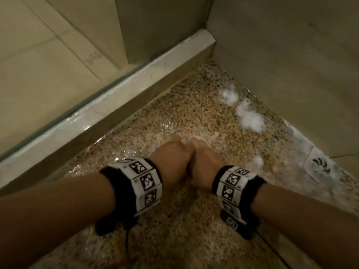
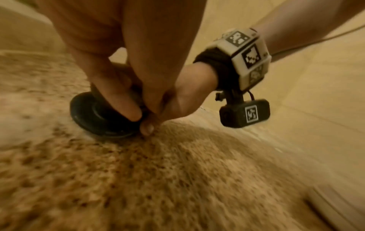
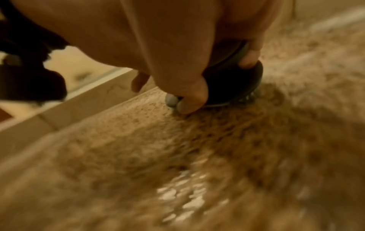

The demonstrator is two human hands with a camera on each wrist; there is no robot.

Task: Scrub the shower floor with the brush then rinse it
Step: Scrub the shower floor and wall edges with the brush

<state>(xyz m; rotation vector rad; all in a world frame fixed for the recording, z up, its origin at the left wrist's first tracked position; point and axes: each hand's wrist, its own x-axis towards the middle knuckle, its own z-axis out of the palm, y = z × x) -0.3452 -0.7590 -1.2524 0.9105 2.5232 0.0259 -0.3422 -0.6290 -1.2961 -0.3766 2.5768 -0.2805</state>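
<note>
The speckled brown shower floor (image 1: 174,113) is wet and shiny. A round black scrub brush (image 2: 88,112) stands bristles-down on it, seen in the right wrist view as a dark disc (image 3: 233,84) with short bristles at its edge. My left hand (image 1: 171,162) and right hand (image 1: 206,162) press together side by side over the brush. In the left wrist view the left hand's fingers (image 2: 122,100) curl down round the brush's top. The right hand's fingers (image 3: 189,93) wrap its near side. From the head view the brush is hidden under both hands.
White foam patches (image 1: 250,117) lie on the floor near the right wall (image 1: 291,65). A pale raised curb (image 1: 108,109) with a glass panel edge runs along the left. A white patch with dark marks (image 1: 320,167) sits at the wall's foot on the right.
</note>
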